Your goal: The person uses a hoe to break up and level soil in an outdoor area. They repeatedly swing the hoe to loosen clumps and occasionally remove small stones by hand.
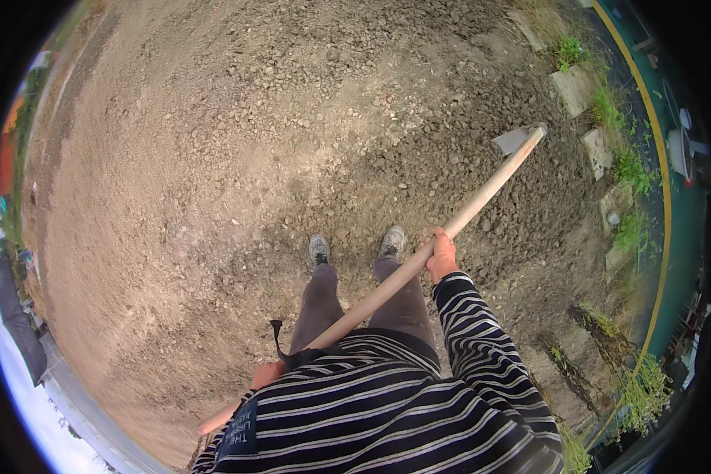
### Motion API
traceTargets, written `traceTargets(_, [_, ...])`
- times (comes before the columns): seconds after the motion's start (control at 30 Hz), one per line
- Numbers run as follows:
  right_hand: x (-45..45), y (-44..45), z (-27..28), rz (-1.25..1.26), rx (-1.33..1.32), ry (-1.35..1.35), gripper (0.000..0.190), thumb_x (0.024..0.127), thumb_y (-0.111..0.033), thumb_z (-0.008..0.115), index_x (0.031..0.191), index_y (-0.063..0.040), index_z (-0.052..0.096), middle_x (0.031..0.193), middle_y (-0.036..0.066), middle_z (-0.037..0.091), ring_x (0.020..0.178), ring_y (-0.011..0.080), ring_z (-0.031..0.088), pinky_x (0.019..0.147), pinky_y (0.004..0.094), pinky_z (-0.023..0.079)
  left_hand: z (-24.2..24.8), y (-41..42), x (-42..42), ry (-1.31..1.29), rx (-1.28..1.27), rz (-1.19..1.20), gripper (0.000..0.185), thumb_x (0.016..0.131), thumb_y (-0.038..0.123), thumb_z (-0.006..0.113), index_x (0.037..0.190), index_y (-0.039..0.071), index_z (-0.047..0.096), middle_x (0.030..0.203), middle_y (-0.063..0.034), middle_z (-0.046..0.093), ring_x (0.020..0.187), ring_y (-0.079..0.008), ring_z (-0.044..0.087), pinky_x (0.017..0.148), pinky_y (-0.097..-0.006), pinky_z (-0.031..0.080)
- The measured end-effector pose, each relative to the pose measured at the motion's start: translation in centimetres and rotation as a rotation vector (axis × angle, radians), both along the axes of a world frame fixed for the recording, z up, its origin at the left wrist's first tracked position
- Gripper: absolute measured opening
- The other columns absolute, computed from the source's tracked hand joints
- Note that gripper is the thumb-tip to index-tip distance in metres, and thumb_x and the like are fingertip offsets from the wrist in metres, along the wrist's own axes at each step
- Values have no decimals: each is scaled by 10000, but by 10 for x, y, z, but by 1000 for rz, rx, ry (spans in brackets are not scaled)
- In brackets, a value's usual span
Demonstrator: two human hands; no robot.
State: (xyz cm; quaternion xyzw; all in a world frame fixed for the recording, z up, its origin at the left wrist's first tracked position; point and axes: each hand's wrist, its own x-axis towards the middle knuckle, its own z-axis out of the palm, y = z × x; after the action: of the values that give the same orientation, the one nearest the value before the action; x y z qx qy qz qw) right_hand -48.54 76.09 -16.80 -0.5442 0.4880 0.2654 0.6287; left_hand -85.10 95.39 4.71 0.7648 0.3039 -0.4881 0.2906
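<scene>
A hoe with a long pale wooden handle (385,290) runs slantwise across my body, from my left hip up to the right. Its metal blade (512,140) is over the clods of dry soil at the upper right. My right hand (441,255) is closed around the middle of the handle. Beside my waist my left hand (268,374) is partly hidden by the striped shirt, near the handle's rear part; its fingers cannot be made out. The handle's butt end (219,418) sticks out behind it at the lower left.
Loose, cloddy soil (260,148) surrounds my two shoes. Stone slabs (572,89) and green weeds (633,169) line the right side, beside a yellow edge strip (663,172) and a green surface. Pulled plants (569,370) lie at the lower right.
</scene>
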Motion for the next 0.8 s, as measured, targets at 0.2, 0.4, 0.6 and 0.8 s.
traceTargets(0.2, [12, 5, 30, -65, 77, -162, 193, 717, -124, 593, 834, -61, 454, 629, 68, 480, 478, 194, 480, 412, 324, 421, -30, 30, -20, -227, 69, -64, 234, 731, 235, 515, 941, 138, 484, 595, -157, 559, 572, -332, 570, 474, -423, 443])
traceTargets(0.4, [-102, 79, 42, -97, 66, -20, 127, 737, -117, 563, 746, -57, 451, 575, 52, 455, 453, 182, 456, 413, 329, 421, -14, 90, -133, -54, 163, -127, 303, 725, 395, 521, 866, 129, 485, 598, -154, 566, 601, -328, 584, 517, -420, 461])
traceTargets(0.6, [-179, 134, 20, 222, 327, 379, 377, 769, -224, 593, 1036, -15, 429, 835, 150, 554, 712, 289, 573, 640, 413, 486, 53, 141, -154, 137, 275, -65, 468, 671, 500, 519, 919, 104, 536, 698, -179, 593, 690, -346, 583, 586, -436, 458])
traceTargets(0.8, [-73, 43, -8, 494, 426, 240, 379, 830, -298, 517, 1072, -16, 444, 879, 115, 575, 774, 242, 584, 678, 371, 475, 17, 119, 14, 65, 87, 63, 402, 653, 401, 604, 866, 62, 574, 755, -203, 587, 740, -357, 568, 640, -422, 445])
